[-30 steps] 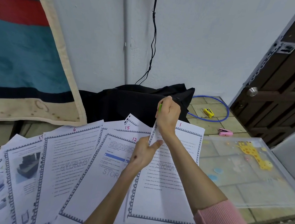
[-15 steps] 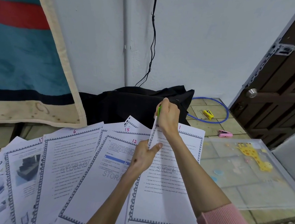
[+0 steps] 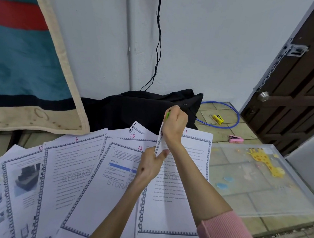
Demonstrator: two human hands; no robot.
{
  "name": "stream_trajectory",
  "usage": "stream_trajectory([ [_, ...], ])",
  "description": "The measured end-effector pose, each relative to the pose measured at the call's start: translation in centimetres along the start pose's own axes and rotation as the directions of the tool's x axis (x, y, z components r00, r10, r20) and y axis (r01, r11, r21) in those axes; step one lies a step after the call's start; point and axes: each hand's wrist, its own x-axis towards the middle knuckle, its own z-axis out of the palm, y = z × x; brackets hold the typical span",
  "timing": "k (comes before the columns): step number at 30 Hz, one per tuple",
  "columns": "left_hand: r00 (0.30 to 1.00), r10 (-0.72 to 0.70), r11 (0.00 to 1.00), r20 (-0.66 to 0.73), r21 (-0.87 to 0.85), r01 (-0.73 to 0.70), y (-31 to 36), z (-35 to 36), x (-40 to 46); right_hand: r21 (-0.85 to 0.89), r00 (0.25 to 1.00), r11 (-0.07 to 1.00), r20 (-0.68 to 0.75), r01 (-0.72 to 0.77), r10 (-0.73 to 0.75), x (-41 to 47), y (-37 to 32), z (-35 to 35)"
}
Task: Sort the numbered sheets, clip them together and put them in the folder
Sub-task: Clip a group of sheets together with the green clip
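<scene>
Head view: numbered sheets [image 3: 84,171] lay fanned on the floor, overlapping, with handwritten numbers 14, 6, 15, 12 and 1 legible at their top edges, so they were out of order. Sheet 1 [image 3: 181,211] lay rightmost, its long axis running away from the viewer and its numbered top edge pointing toward the wall. Above it, a small upright piece of paper [image 3: 159,141] was pinched between both hands: the left hand [image 3: 149,165] gripped its lower end with thumb and fingers, while the right hand [image 3: 175,123] was curled round its upper end together with a green item [image 3: 167,115], possibly a clip. Sorting appeared barely begun; clipping and filing remained. A clear folder [image 3: 258,200] with a giraffe print lay just beside sheet 1, apparently with no sheets in it.
</scene>
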Motion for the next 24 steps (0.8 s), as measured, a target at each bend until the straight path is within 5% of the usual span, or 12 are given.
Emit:
stream_trajectory([
  [5, 0.999, -0.028, 1.000, 0.039, 0.008, 0.028, -0.2, -0.3, 0.0, -0.141, 0.989, 0.981, 0.054, -0.131, 0.140, -0.1, -0.7, -0.2],
  [9, 0.988, -0.065, 0.994, 0.139, -0.081, 0.077, -0.5, -1.2, -0.2, -0.485, 0.828, 0.835, 0.332, -0.260, 0.451, 1.6, -1.0, -0.6],
  [16, 0.957, -0.059, 0.937, 0.283, -0.314, 0.151, 0.5, -2.7, -1.8, -0.383, 0.579, 0.878, 0.661, -0.288, 0.478, 4.0, -2.0, -3.7],
  [21, 0.960, -0.076, 0.944, 0.269, -0.291, 0.156, -0.1, -2.8, -1.7, -0.267, 0.238, 0.844, 0.881, -0.465, 0.409, 6.0, -0.7, -6.6],
  [24, 0.960, -0.066, 0.946, 0.272, -0.288, 0.147, -0.2, -2.8, -1.6, -0.171, 0.183, 0.821, 0.931, -0.545, 0.315, 6.9, 0.7, -7.4],
])
